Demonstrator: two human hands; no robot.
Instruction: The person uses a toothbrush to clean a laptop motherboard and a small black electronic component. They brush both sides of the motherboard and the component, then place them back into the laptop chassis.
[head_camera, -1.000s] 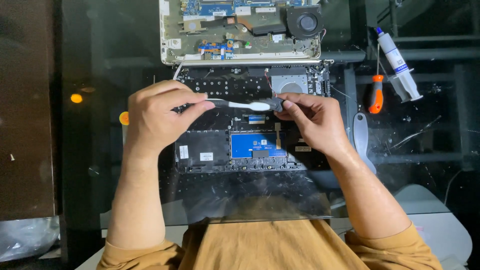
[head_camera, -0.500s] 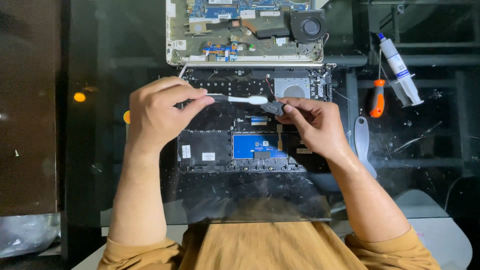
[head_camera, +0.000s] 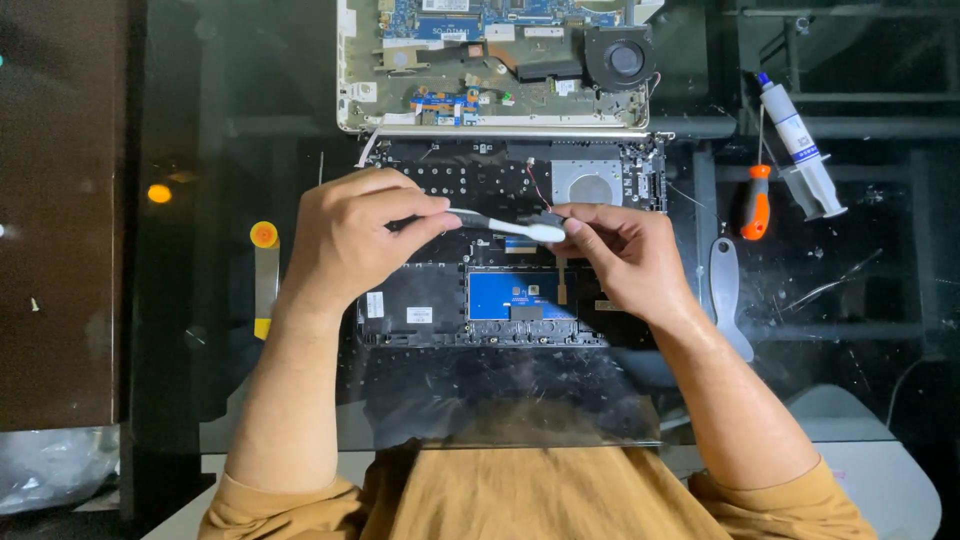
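My left hand (head_camera: 350, 235) grips the handle of a white brush (head_camera: 505, 226) whose head points right. My right hand (head_camera: 625, 255) pinches a small dark part (head_camera: 548, 216) at the brush's head, with thin wires running from it toward the chassis. Both hands hover over an opened black laptop base (head_camera: 510, 250) with a blue touchpad board (head_camera: 520, 295). What the brush head touches is partly hidden by my right fingers.
A silver laptop shell with motherboard and fan (head_camera: 620, 55) lies beyond the black base. To the right lie an orange-handled screwdriver (head_camera: 755, 200), a syringe of paste (head_camera: 800, 150) and a grey pry tool (head_camera: 728, 295). A yellow-tipped tool (head_camera: 263, 275) lies at left on the dark glass table.
Both hands stay together at the brush and small part; the view has shifted slightly, with little real movement of the hands.
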